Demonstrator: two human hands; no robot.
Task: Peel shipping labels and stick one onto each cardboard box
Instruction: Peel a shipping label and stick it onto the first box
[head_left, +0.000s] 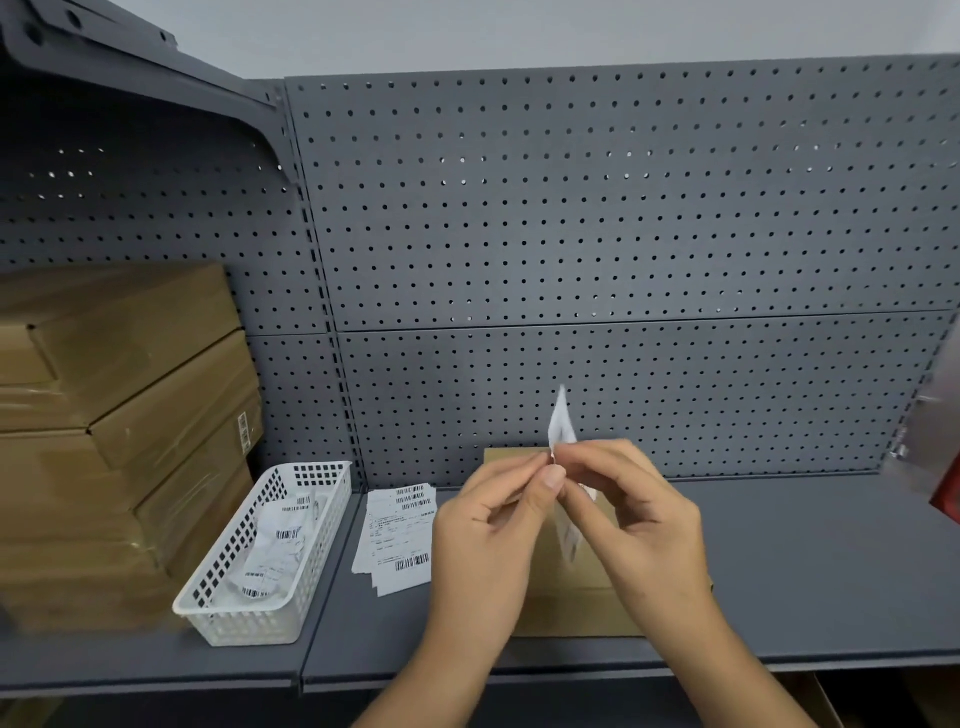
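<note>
Shelf (779, 571) and perforated back panel (571, 208): dark grey. Stacked boxes (114, 415): brown. Basket (270, 545), left: white lattice. Label sheets (400, 535): white, black barcodes.

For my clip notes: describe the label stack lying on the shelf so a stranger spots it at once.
On the grey shelf, find the white basket beside the cardboard boxes at left. Just right of it, the label stack lies flat and fanned on the shelf. Unlike the papers in the basket or the single label held up, it is a loose pile.
</note>
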